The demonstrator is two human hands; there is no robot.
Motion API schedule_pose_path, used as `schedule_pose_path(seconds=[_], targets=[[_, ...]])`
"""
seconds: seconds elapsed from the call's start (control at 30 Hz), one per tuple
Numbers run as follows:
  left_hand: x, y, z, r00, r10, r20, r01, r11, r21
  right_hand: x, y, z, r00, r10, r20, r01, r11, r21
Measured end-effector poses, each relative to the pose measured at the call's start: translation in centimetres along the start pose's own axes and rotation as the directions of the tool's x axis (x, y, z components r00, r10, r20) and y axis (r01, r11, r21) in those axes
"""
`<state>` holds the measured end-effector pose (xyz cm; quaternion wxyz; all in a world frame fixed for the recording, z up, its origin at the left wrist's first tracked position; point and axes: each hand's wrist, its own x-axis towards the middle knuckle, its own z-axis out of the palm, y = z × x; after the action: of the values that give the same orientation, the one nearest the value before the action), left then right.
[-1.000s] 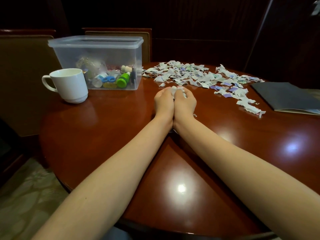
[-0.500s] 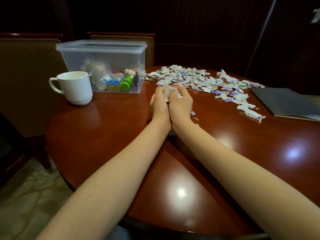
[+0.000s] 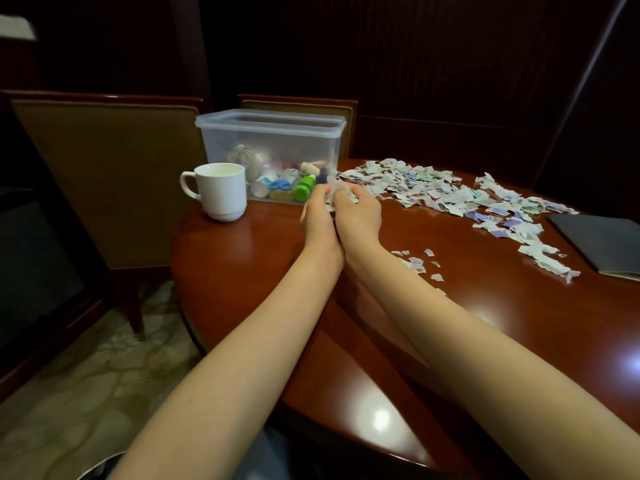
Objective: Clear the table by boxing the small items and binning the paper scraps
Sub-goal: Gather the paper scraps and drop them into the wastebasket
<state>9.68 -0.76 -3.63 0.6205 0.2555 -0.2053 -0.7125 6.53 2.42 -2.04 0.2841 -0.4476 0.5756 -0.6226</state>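
Note:
My left hand (image 3: 318, 216) and my right hand (image 3: 356, 213) are pressed side by side above the round wooden table (image 3: 263, 278), cupped together around a bunch of paper scraps (image 3: 334, 192). A long spread of torn paper scraps (image 3: 446, 192) lies across the far right of the table. A few loose scraps (image 3: 417, 266) lie just right of my right forearm. The clear plastic box (image 3: 270, 147) with several small items inside stands right behind my hands.
A white mug (image 3: 221, 190) stands left of the box near the table edge. A dark notebook (image 3: 602, 244) lies at the far right. Two upholstered chairs (image 3: 114, 174) stand behind the table. A round metal rim (image 3: 100, 467) shows at the bottom by the floor.
Both hands, holding the gathered scraps, have lifted off the table and moved left toward the box. A few scraps have dropped onto the table to their right. The view has swung left.

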Motion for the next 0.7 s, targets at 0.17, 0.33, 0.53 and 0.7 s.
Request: schedule_pose_path(seconds=[0.17,0.33,0.53,0.7], targets=[[0.1,3.9,-3.2,0.994,0.104,-0.033,-0.104,0.995,0.002,-1.7,-0.7,4.8,0.996,-0.007,0.086,0.004,0.999,0.033],[-0.8,8.3,-7.0,0.967,0.227,-0.115,-0.237,0.968,-0.081,-4.1,-1.4,9.8,0.978,-0.041,0.206,0.029,0.998,0.061],[-3.2,13.6,-12.3,0.93,0.305,-0.204,-0.313,0.95,-0.008,-8.0,-1.7,16.1,0.932,-0.044,0.361,-0.002,0.992,0.127],[-5.4,16.7,-16.6,0.908,0.31,-0.283,-0.324,0.946,0.0,-11.2,-1.4,20.6,0.897,-0.064,0.437,0.008,0.992,0.129]])
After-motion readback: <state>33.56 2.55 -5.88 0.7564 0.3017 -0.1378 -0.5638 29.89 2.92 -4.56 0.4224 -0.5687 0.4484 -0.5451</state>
